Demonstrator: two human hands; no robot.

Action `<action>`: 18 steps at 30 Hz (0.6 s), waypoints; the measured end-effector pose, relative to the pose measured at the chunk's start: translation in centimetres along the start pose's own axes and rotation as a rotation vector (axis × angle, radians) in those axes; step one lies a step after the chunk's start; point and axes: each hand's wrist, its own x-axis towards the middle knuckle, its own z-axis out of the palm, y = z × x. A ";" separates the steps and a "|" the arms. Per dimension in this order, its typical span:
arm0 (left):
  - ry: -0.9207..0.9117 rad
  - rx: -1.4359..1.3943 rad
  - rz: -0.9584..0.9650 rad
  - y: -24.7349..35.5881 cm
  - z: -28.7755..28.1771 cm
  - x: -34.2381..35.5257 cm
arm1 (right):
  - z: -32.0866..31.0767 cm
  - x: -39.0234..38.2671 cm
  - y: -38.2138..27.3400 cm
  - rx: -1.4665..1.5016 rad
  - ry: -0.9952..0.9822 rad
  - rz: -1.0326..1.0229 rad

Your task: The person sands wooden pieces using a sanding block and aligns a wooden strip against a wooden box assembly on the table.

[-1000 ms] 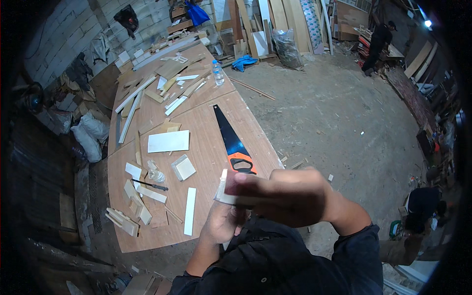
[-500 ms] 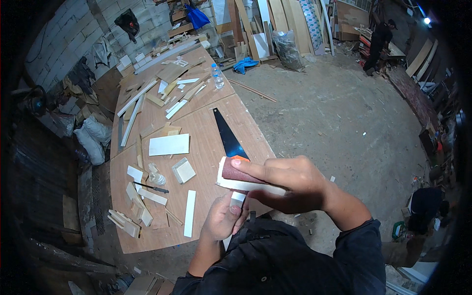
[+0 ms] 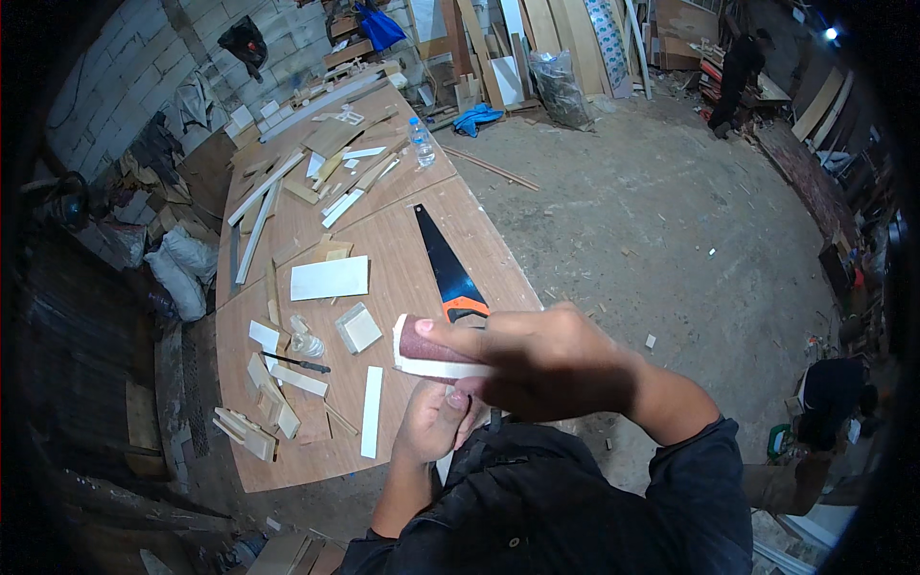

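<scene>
My right hand point(image 3: 561, 359), smeared by motion, grips a pale block wrapped in reddish-brown sandpaper point(image 3: 433, 345), its fingers along the top. Right below it, my left hand point(image 3: 429, 424) is closed round a narrow white wooden strip point(image 3: 444, 467). Most of that strip is hidden by my hands and body; whether the sandpaper touches it cannot be seen. Just beyond the block lies a hand saw point(image 3: 443, 264) with a dark blade and orange-black handle. A white strip point(image 3: 371, 412) rests on the table to the left of my left hand.
The wooden table point(image 3: 316, 470) carries a white board point(image 3: 329, 278), a small square box point(image 3: 358, 329), a thin dark tool point(image 3: 297, 363), wood offcuts and a water bottle point(image 3: 421, 144). Two people point(image 3: 738, 81) point(image 3: 832, 407) are off to the right. Boards lean against the back wall.
My right hand and the sanding block have shifted left and slightly nearer, uncovering the saw's orange handle. My left hand keeps its hold on the strip, almost in place.
</scene>
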 end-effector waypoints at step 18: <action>-0.031 -0.091 -0.082 -0.3 -0.2 0.3 | 0.0 -0.8 2.5 -0.147 0.167 0.062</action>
